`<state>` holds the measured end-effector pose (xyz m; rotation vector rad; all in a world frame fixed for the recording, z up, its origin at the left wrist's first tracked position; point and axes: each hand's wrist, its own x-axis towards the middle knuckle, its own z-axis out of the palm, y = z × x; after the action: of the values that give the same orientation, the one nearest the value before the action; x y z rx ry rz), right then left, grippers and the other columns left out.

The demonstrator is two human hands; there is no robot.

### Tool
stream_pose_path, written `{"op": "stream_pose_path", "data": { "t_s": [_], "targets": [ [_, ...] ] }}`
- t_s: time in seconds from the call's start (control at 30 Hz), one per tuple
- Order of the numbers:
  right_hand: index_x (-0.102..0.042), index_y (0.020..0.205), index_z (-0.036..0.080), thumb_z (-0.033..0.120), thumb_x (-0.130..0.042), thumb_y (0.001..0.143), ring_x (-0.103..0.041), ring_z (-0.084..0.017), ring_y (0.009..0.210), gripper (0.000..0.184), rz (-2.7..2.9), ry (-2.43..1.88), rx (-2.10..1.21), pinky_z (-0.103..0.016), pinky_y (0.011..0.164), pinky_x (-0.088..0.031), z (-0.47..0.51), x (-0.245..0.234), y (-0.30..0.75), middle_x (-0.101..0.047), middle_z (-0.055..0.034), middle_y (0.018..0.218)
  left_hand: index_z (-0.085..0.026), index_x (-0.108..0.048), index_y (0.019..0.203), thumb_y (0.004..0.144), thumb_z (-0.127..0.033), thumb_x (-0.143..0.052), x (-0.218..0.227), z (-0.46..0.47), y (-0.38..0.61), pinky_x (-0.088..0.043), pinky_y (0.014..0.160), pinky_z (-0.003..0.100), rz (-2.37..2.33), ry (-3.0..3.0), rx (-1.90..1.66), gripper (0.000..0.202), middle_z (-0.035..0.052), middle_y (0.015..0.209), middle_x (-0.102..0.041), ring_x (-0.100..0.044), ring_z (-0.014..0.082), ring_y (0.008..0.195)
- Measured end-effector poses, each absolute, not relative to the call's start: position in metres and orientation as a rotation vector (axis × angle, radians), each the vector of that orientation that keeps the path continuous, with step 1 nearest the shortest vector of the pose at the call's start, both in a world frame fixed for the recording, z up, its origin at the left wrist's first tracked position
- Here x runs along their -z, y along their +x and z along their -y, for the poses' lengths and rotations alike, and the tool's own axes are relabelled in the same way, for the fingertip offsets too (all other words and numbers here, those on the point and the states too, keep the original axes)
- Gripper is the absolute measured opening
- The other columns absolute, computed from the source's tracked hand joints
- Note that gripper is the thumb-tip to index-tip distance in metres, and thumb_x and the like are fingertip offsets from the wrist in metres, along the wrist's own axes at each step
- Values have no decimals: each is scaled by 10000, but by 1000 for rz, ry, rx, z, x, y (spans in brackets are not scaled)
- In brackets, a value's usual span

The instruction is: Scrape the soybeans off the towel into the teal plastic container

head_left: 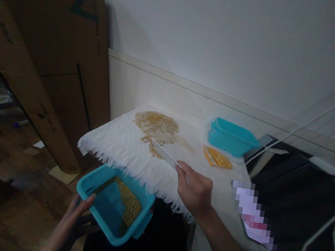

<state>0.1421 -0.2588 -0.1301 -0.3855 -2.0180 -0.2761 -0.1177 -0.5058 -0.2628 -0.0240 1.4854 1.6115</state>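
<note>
My left hand (70, 224) grips a teal plastic container (104, 204) below the table's near edge; a heap of yellow beans (129, 206) lies along its right side. My right hand (195, 189) is closed on a thin white flat stick (164, 154) that points up and left, its tip at the pile of beans (156, 126) mixed with pale grains. The pile lies on a white fringed cloth (119, 145) that covers the small table.
A second teal container (232, 136) stands at the back right of the cloth, with an orange packet (218, 157) in front of it. A big cardboard box (50, 43) leans at the left. White cables (314, 119) run across a dark surface at the right.
</note>
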Motion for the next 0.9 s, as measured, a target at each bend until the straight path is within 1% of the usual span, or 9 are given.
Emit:
{"op": "stream_pose_path", "data": {
  "t_s": [0.1,0.2,0.27,0.4,0.53,0.63,0.77,0.83,0.9],
  "targets": [
    [-859,1032,167,189,-635,1130,-801,-146,556,246,1997,-479,269,-193,593,-594,260,124,159,-880,-43,798,-335,-571,1610,590,-727,-1029,255,506,-109,-752,913,545,-1615,-19,-1602,1185,143,1291,-878,-892,447,997],
    [-862,982,182,228,-649,1130,-804,-155,550,263,1981,-542,285,-200,585,-605,265,122,176,-883,-38,801,-393,-504,1667,636,-785,-966,244,505,-97,-752,887,567,-1628,27,-1595,1196,159,1513,-783,-879,445,1056],
    [-864,954,194,252,-649,1130,-805,-161,546,283,1985,-563,286,-208,580,-610,269,122,182,-882,-34,793,-412,-465,1698,660,-789,-951,239,505,-92,-755,863,558,-1627,25,-1595,1207,169,1597,-726,-874,437,1075],
    [-873,944,217,271,-638,1124,-792,-164,524,301,2016,-592,218,-222,573,-618,271,122,184,-879,-33,782,-400,-510,1682,627,-749,-997,241,505,-92,-760,819,522,-1646,0,-1599,1213,178,1588,-724,-876,437,1063],
    [-885,965,235,265,-647,1100,-794,-175,537,275,2039,-586,168,-242,584,-635,266,120,182,-887,-35,810,-399,-532,1684,633,-664,-1034,246,504,-96,-763,835,552,-1641,-56,-1630,1195,161,1465,-802,-891,433,986],
    [-881,972,221,238,-658,1092,-797,-172,543,254,2057,-548,163,-233,588,-632,266,117,181,-887,-38,809,-390,-530,1684,631,-634,-1049,244,503,-96,-761,843,535,-1608,-62,-1631,1199,148,1387,-842,-888,438,1008],
    [-872,980,195,193,-669,1085,-793,-164,530,229,2065,-487,167,-216,586,-623,270,113,177,-886,-42,807,-394,-523,1668,678,-710,-1005,236,504,-94,-762,837,515,-1623,-16,-1583,1145,172,1551,-748,-883,406,1023],
    [-868,978,190,189,-666,1090,-783,-156,514,230,2066,-466,180,-206,572,-611,271,113,175,-883,-38,796,-402,-460,1706,728,-708,-977,233,505,-93,-763,845,518,-1631,-4,-1571,1148,187,1638,-677,-884,377,1006],
    [-865,978,192,200,-650,1103,-790,-153,525,249,2072,-460,186,-199,574,-608,271,114,172,-883,-35,795,-405,-445,1710,787,-684,-942,232,505,-92,-762,860,524,-1633,0,-1574,1084,190,1655,-656,-883,360,1005]
  ]
}}
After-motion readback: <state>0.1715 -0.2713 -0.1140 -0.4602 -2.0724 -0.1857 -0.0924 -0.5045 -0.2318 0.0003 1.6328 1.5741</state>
